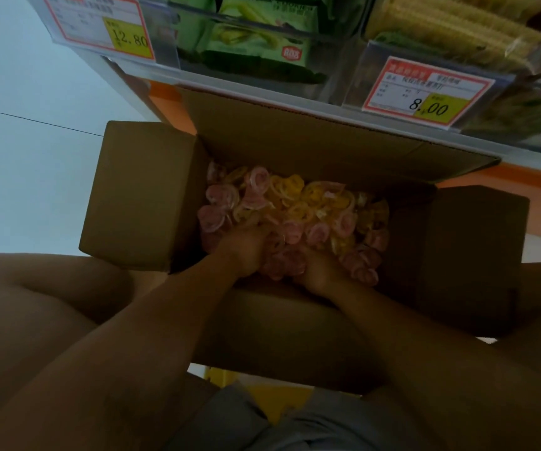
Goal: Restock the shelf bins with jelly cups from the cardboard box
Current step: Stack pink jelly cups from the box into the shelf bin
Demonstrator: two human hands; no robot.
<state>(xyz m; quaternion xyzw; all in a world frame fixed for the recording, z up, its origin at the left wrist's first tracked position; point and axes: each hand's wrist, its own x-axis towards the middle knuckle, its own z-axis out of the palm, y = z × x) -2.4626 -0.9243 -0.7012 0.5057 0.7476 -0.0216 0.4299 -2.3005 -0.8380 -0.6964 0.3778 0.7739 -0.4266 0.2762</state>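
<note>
An open cardboard box (145, 193) sits on the floor between my knees, its flaps folded outward. Loose pink and yellow jelly cups (298, 203) fill it. Both hands are down inside the near side of the pile. My left hand (246, 249) curls around a cluster of pink cups, fingers dug into the heap. My right hand (319, 271) cups the same cluster from the other side. Between the two palms lies a bunch of pink cups (283, 263). My fingertips are hidden under the cups.
Above the box the shelf edge (327, 118) carries clear bins of green snack packs (249, 37) and yellow wafers (451, 30). Price tags read 12.80 (129, 39) and 8.00 (431, 107). My bare knees flank the box. Pale floor (34, 151) lies to the left.
</note>
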